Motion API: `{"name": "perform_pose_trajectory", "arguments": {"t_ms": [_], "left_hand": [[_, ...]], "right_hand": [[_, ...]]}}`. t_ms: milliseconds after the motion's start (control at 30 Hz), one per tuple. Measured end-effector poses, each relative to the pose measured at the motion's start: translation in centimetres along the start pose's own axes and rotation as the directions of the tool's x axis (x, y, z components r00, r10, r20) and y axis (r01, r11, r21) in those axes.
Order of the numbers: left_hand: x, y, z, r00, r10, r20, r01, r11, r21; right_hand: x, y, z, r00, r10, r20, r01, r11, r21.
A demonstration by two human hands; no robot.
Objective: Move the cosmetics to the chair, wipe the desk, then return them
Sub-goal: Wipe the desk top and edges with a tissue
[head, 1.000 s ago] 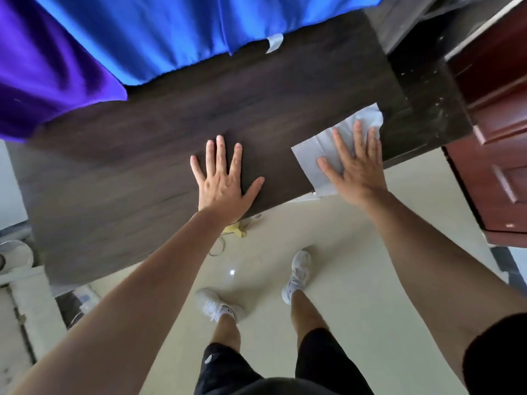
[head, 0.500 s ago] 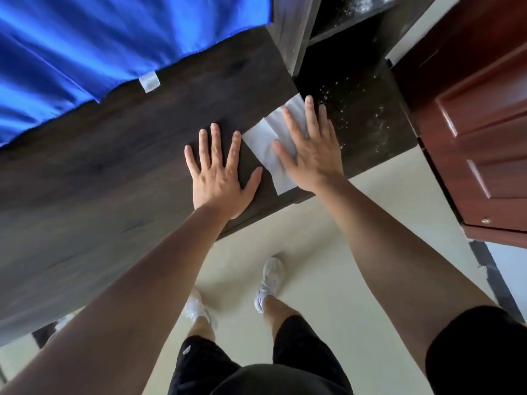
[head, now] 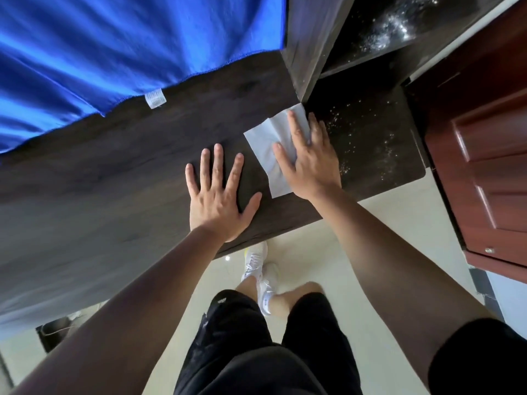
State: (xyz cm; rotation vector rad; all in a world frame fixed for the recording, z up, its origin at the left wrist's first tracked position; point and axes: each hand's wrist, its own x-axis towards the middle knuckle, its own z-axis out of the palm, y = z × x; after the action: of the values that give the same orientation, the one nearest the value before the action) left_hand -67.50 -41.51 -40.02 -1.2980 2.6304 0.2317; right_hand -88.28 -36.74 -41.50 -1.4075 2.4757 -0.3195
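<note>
A dark wood desk [head: 114, 181] fills the left and middle of the view. My left hand [head: 219, 195] lies flat on it, fingers spread, holding nothing. Just to its right, my right hand [head: 308, 163] presses flat on a white paper wipe [head: 265, 149] that lies on the desk near a vertical shelf panel. The fingers cover the wipe's right half. No cosmetics or chair show in this view.
A blue cloth [head: 114, 52] with a white label hangs over the desk's far side. A dark shelf unit [head: 368, 129] with white specks adjoins the desk on the right. A red-brown door [head: 490, 155] stands further right. My legs and white shoes [head: 256, 266] are below the desk edge.
My right hand has slid the wipe leftward and away from the desk's front edge, closer to my left hand. The view has shifted right. My left hand stays flat.
</note>
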Motion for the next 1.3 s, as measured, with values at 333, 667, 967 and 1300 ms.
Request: {"name": "perform_pose_trajectory", "arguments": {"t_ms": [333,667,967,1300], "left_hand": [[-0.1,0.2,0.1,0.999,-0.026,-0.021,0.027,1.000,0.015],[1.2,10.4,0.6,0.923,-0.363,-0.127,0.353,0.930,-0.100],[2.0,20.1,1.3,0.923,-0.338,-0.186,0.322,0.940,-0.112],[2.4,25.5,2.3,0.956,-0.105,-0.272,0.108,0.994,-0.004]], "right_hand": [[-1.0,1.7,-0.7,0.986,-0.141,0.084,0.130,0.984,0.121],[-3.4,9.7,-3.1,0.972,-0.168,0.163,0.038,0.800,0.599],[-3.0,21.8,-6.0,0.975,0.026,0.219,-0.154,0.791,0.592],[-1.6,28.9,-3.2,0.990,0.078,0.121,-0.097,0.981,0.165]]}}
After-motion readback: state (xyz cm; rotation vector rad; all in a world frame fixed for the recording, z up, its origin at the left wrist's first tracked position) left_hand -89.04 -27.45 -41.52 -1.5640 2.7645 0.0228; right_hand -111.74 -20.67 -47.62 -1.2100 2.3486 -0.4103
